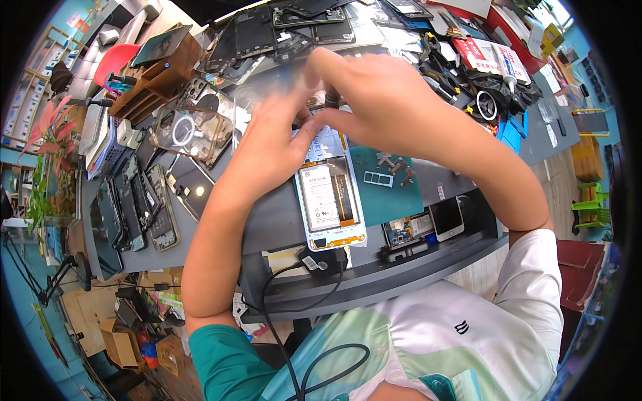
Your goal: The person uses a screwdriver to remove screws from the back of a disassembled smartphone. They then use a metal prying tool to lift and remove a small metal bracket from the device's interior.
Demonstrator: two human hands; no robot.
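Note:
An opened smartphone (pixel 328 194) with a light blue frame lies in the middle of the desk, its battery and orange flex cable exposed. My left hand (pixel 271 144) is closed at the phone's upper left edge, its thumb bent over the top part. My right hand (pixel 381 90) arches over the same end, fingers curled around a dark, cylindrical tool (pixel 332 97) whose tip is hidden. Both thumbs come close together there, and the fingertips are partly blurred. A green mat (pixel 394 204) lies beside the phone, carrying a SIM tray (pixel 378 179) and several small metal parts (pixel 401 168).
Below the mat, an open drawer (pixel 374 274) holds a white phone (pixel 447 219) and a circuit board. Phone frames (pixel 160 207) lie at left near a clear plastic box (pixel 194 134). Pliers (pixel 438 60) and a white tube (pixel 506 67) are at the far right. A black cable (pixel 267 301) hangs down in front.

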